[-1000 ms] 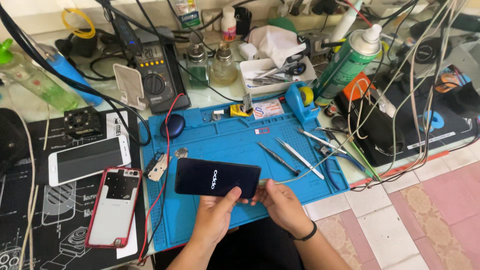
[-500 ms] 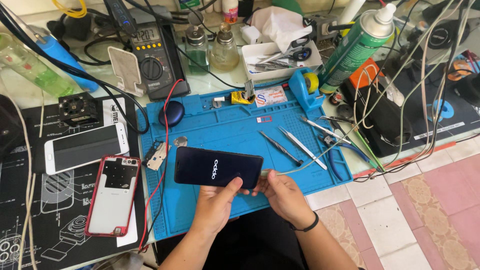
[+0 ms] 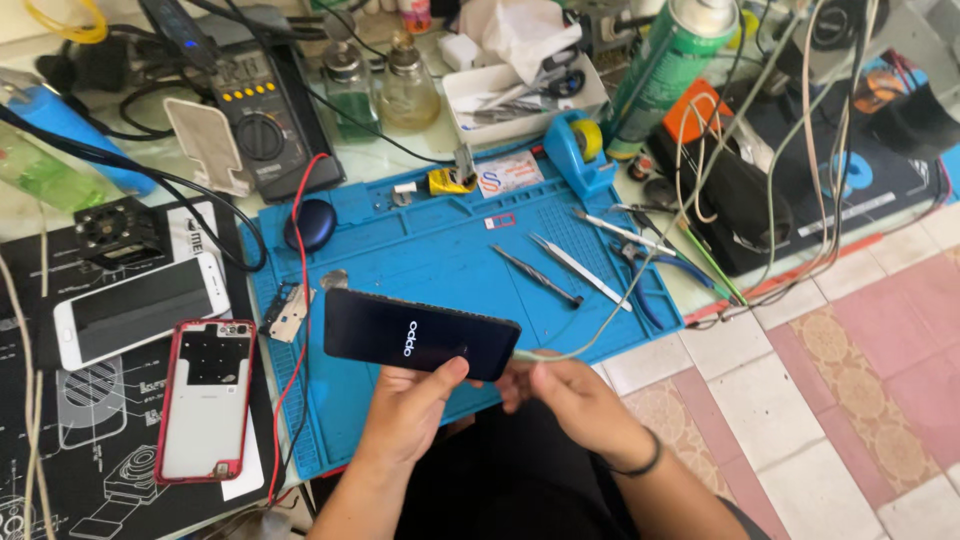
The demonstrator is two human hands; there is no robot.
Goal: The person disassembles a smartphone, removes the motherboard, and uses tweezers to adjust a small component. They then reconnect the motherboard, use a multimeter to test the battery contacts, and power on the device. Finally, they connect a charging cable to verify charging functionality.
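White phone [image 3: 140, 310]: lies flat, far to the left, on a black mat [image 3: 60, 470].
Red case [image 3: 205, 400]: an open phone back, just beside the white phone.
Blue mat [image 3: 440, 240]: covers the middle of the table, with small tools on it.
Left hand [image 3: 410, 410]: holds the dark phone from below, thumb pressed on the glass near the bottom edge.
Dark phone [image 3: 420, 335]: up in the air over the near edge of the blue mat, screen lit.
How it feels: it looks thin, light and stiff. The glass looks smooth and slippery and could crack, so the side edges are the best place to hold.
Right hand [image 3: 560, 395]: fingers curled, pinching a thin pale cable [image 3: 600, 340] at the phone's end.
Tweezers [image 3: 580, 270]: lie on the blue mat, to the right.
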